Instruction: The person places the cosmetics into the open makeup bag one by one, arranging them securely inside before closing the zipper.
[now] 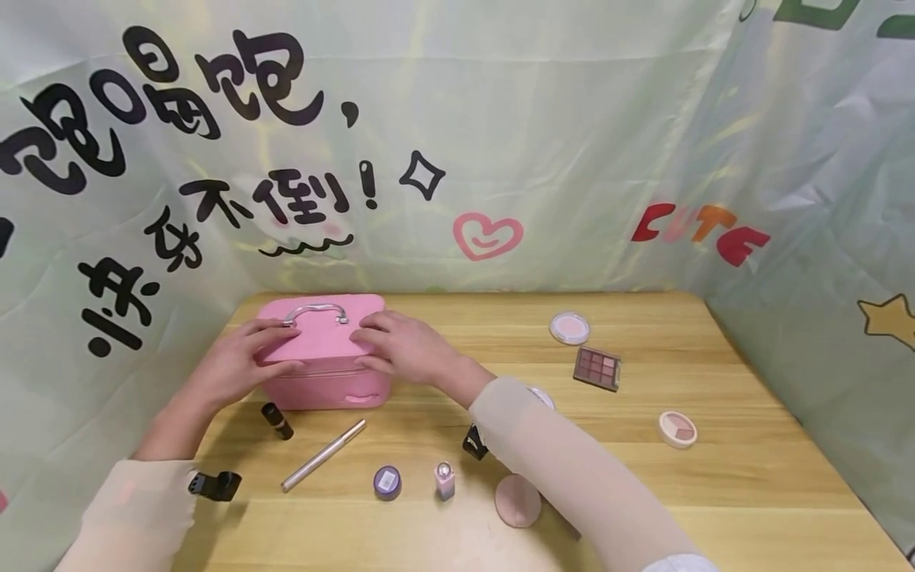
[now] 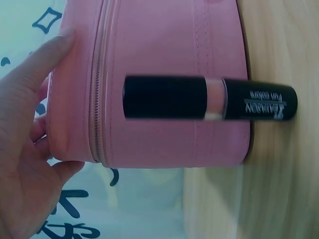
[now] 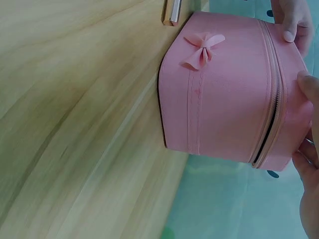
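A pink cosmetic case (image 1: 322, 342) with a silver handle (image 1: 314, 308) and a bow (image 3: 204, 51) on its front stands at the table's back left. Its lid is down, and a narrow dark gap shows along the zipper (image 3: 271, 122) near the right end. My left hand (image 1: 239, 361) grips the lid's left side, thumb on the front and fingers over the top and side. On the right side of the lid, my right hand (image 1: 407, 345) holds on with bent fingers. A black lipstick tube (image 2: 174, 98) is upright in front of the case, apart from both hands.
Nearer me lie a silver pen-like tube (image 1: 324, 456), a purple-rimmed jar (image 1: 388, 482), a small pink bottle (image 1: 445, 481) and a round pink compact (image 1: 518, 500). A clear compact (image 1: 569, 327), an eyeshadow palette (image 1: 596, 368) and a three-colour pan (image 1: 677, 429) are to the right.
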Available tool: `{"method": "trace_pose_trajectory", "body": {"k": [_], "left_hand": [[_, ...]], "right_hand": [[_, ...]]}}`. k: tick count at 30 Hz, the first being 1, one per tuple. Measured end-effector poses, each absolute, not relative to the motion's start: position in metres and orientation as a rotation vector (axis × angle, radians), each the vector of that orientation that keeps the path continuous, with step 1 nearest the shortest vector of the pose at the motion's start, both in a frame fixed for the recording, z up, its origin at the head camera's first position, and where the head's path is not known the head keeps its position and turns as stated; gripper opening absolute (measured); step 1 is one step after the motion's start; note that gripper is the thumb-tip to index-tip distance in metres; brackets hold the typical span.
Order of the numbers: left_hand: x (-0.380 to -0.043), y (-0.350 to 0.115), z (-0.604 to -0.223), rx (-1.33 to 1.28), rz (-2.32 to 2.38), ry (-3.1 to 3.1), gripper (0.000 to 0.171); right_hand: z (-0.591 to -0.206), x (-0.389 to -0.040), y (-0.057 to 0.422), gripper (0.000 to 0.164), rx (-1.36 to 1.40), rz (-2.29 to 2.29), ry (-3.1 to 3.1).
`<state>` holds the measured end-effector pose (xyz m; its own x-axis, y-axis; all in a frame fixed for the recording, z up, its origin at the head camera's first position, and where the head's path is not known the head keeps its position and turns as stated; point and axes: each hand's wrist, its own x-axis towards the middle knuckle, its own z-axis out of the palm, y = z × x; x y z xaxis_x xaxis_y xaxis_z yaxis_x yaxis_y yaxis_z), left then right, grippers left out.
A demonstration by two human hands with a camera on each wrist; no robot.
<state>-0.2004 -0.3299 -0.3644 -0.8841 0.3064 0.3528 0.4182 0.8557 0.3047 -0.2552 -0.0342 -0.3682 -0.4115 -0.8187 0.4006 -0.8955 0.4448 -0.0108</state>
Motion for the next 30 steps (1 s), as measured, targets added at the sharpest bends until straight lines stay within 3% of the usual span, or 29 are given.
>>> {"method": "trace_pose_trajectory", "body": {"k": [14,30], "left_hand": [[-0.207,-0.298,-0.359,-0.517,-0.558,-2.826,0.063],[-0.213,-0.269,-0.358,-0.591,-0.545,-2.835,0.057]], "right_hand": [[-0.366,-0.256,-0.004,0.040,1.435,0.357,-2.385],[-0.370,-0.259,0.028,0.039,1.386,0.386,-2.391]]}}
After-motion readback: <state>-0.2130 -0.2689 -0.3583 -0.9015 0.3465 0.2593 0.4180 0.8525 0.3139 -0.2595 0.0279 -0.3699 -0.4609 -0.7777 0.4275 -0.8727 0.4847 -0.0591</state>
